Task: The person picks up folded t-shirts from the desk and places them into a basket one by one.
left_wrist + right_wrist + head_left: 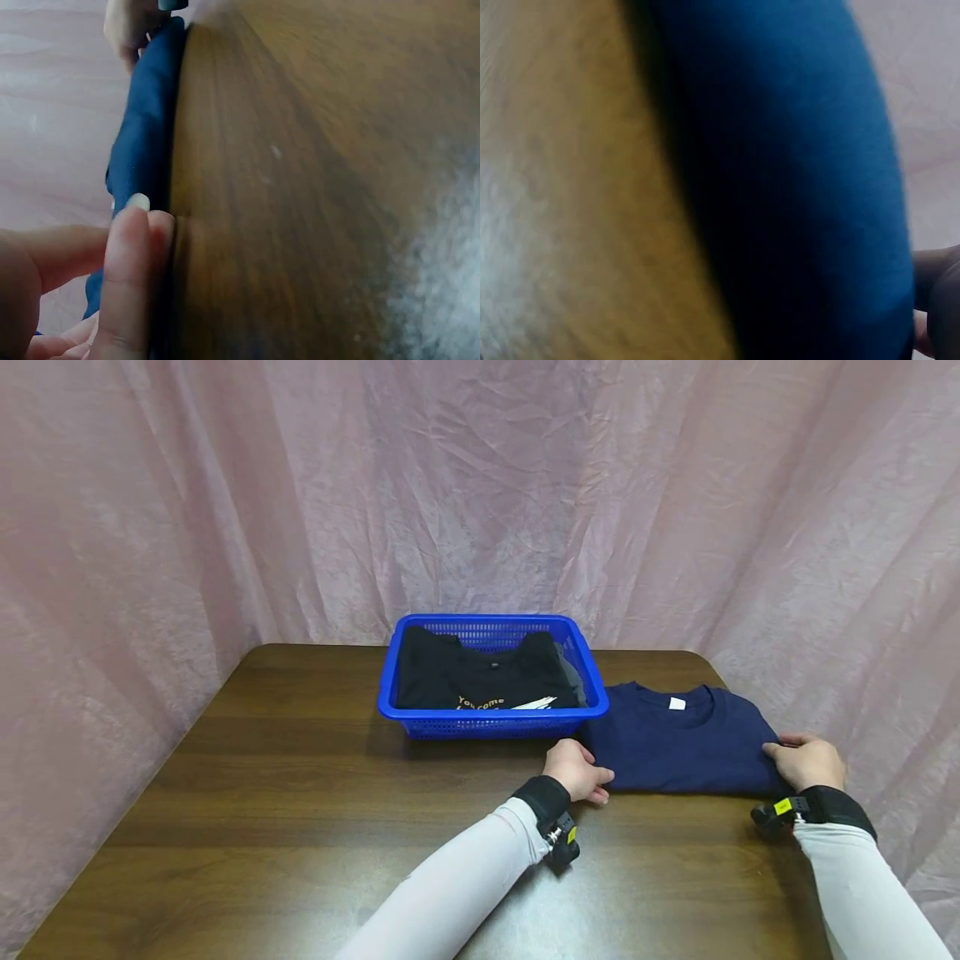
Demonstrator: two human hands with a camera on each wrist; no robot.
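A folded navy T-shirt (pixel 686 747) lies on the right of the table, its neckline and white label towards the back. My left hand (pixel 577 770) pinches its front left corner. At the right side, my right hand (pixel 812 764) grips the shirt's edge, thumb on top and the other fingers partly hidden. From the left wrist, the shirt (pixel 142 127) shows as a thick folded edge along the wood, with the left fingers (pixel 127 277) at its near end. The blurred shirt (pixel 810 180) fills much of the right wrist view.
A blue plastic basket (pixel 495 713) stands at the back middle, close against the navy shirt's left side. Inside it lies a folded black T-shirt (pixel 487 677) with printed lettering, over something grey. Pink curtains (pixel 480 502) hang behind the brown wooden table (pixel 300 793).
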